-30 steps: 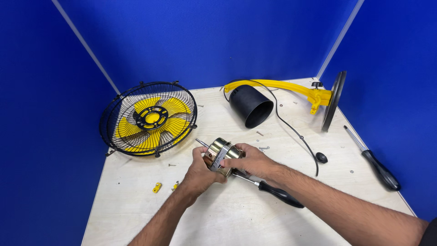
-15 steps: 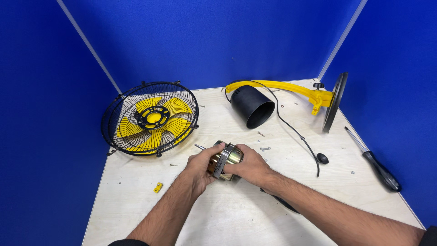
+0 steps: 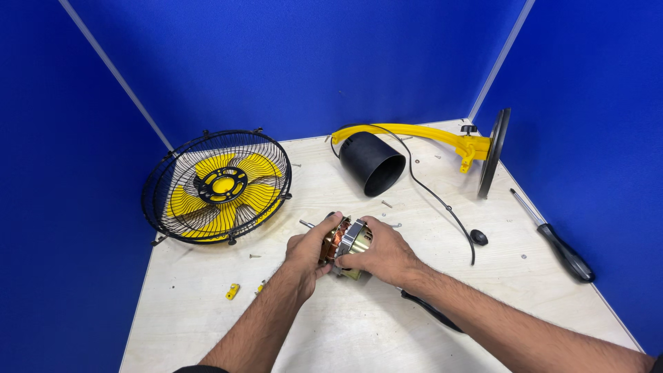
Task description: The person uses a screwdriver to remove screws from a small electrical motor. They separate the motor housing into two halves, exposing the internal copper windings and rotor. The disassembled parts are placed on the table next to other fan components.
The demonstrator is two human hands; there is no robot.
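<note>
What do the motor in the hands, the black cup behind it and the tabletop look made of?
Motor: metal by the look, with coppery windings, a grey steel-like stack and a brassy end. Both the left hand and right hand grip it. Black cup: probably moulded plastic, smooth with a dull sheen. Tabletop: pale plywood, faint grain, unpainted.

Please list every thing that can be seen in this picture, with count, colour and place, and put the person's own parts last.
fan motor: one, copper and silver, table centre, held in both hands
fan cage with blades: one, black cage, yellow blades, left
motor housing: one, black, lying open-ended, back centre
fan stand: one, yellow arm, black base, back right
cable: one, black, right of centre
screwdriver: one, black handle, right edge
yellow clips: two, front left
loose screws: several, silver, scattered
table: one, pale wood
left hand: grip on motor
right hand: grip on motor
</note>
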